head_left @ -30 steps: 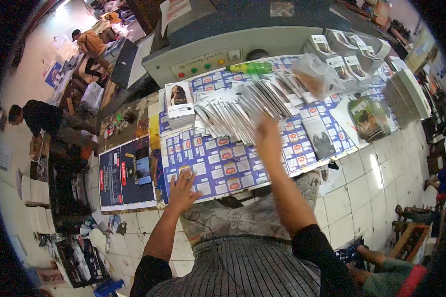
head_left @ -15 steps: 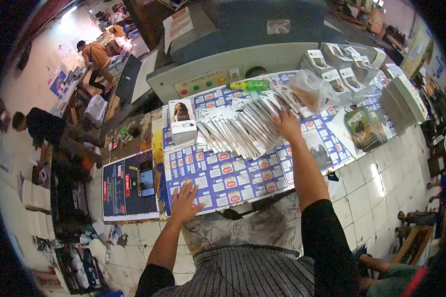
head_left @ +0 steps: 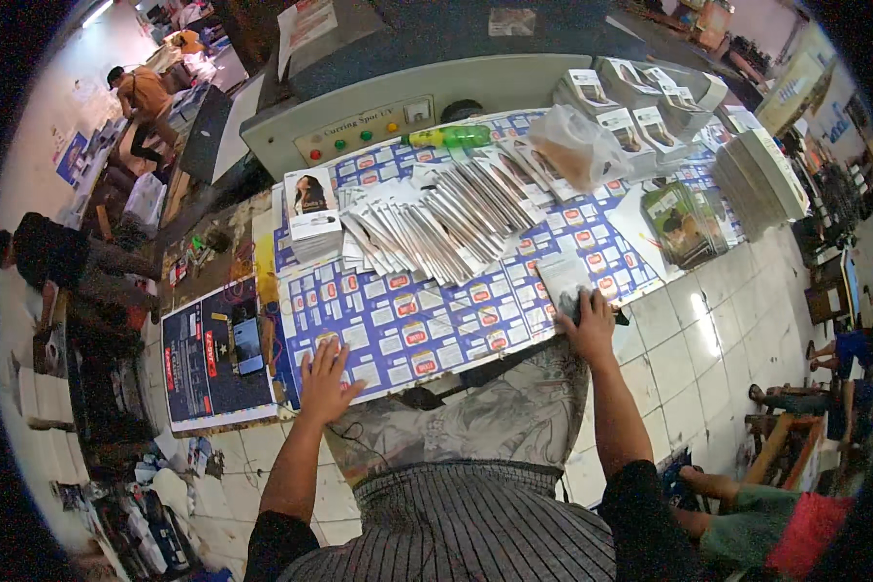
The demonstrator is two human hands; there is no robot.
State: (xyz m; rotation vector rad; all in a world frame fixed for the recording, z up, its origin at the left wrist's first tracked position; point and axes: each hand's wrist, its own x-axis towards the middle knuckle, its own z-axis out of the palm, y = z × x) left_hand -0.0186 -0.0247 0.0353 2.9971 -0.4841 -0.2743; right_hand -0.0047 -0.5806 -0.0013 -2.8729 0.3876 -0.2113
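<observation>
My left hand (head_left: pixel 328 383) lies flat with fingers spread on the blue printed sheet (head_left: pixel 359 325) near the table's front edge, holding nothing. At the same edge, further right, my right hand (head_left: pixel 590 328) rests its outstretched fingers on the lower corner of a thin grey-and-white printed booklet (head_left: pixel 560 276). Beyond the hands, a long row of thin white booklets (head_left: pixel 427 228) leans over in an overlapping fan. A neat stack of white booklets (head_left: pixel 310 209), with a person's picture on top, stands at its left end.
A clear plastic bag (head_left: pixel 582 145) and a green bottle (head_left: pixel 448 136) lie behind the row. Stacked booklets (head_left: pixel 640 136) fill the far right, beside green-covered ones (head_left: pixel 684 228). A grey machine panel with buttons (head_left: pixel 359 131) borders the back. A phone (head_left: pixel 248 344) lies left; other people are around.
My right hand has left the right end of the fanned row and come back toward me, onto the grey-and-white booklet. My left hand stays flat on the sheet. The view has shifted slightly.
</observation>
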